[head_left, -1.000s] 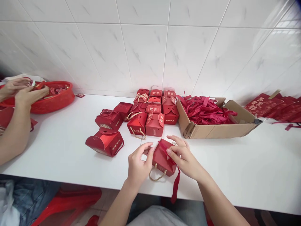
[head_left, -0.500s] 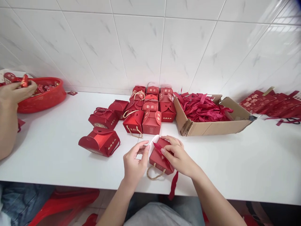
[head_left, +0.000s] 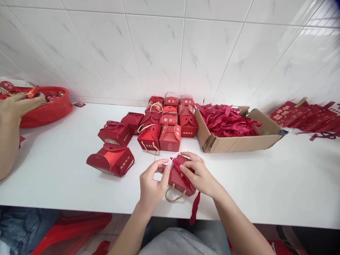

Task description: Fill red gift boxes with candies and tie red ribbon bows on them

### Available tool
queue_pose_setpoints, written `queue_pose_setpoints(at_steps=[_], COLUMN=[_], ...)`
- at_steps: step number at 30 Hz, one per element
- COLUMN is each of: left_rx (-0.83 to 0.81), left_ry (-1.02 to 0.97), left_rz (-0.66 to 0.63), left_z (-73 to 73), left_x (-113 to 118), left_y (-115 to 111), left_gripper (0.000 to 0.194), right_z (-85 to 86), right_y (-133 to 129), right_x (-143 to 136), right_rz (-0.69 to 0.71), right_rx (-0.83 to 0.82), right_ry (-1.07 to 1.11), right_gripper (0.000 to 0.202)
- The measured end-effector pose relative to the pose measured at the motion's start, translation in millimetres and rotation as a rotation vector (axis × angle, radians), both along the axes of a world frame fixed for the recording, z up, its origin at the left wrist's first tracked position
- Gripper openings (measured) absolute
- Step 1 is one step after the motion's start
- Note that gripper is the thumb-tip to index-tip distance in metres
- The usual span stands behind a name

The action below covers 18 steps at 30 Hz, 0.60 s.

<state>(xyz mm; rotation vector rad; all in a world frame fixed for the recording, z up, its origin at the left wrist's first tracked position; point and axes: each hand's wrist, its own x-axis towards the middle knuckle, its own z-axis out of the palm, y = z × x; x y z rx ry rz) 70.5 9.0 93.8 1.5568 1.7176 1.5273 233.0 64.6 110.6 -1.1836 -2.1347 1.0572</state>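
A small red gift box (head_left: 181, 182) with a twisted rope handle (head_left: 172, 198) lies on the white table in front of me. My left hand (head_left: 155, 179) pinches the box's white-backed flap (head_left: 173, 158) between thumb and fingers. With its fingers closed, my right hand (head_left: 198, 173) holds a dark red ribbon (head_left: 177, 163) over the top of the box. The ribbon's tail (head_left: 194, 209) hangs past the near table edge. Part of the ribbon is hidden under my right fingers.
Several red boxes (head_left: 170, 138) stand behind my hands, others at the left. A cardboard box (head_left: 239, 144) holds red ribbons. Flat red packets (head_left: 289, 112) lie far right. At far left, another person's hand (head_left: 22, 102) holds a wrapped piece over a red basket (head_left: 60, 108).
My left fingers have closed in on the flap, and the ribbon's tip now reaches it. The other person's hand has moved slightly right and down over the basket.
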Motion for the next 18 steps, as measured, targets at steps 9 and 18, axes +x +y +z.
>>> queue_pose_setpoints(at_steps=[9, 18], left_rx=[-0.360, -0.192], left_ry=[-0.222, -0.670], left_rz=[-0.375, -0.462], left_z=[18.1, 61.8], left_x=[-4.2, -21.9], left_y=[34.8, 59.0], left_gripper=[0.027, 0.017], right_z=[1.2, -4.2], right_y=[-0.7, -42.3], right_x=[-4.1, 47.9], right_rz=[0.011, 0.135], right_rx=[0.064, -0.452], right_ry=[-0.015, 0.608], right_gripper=[0.034, 0.018])
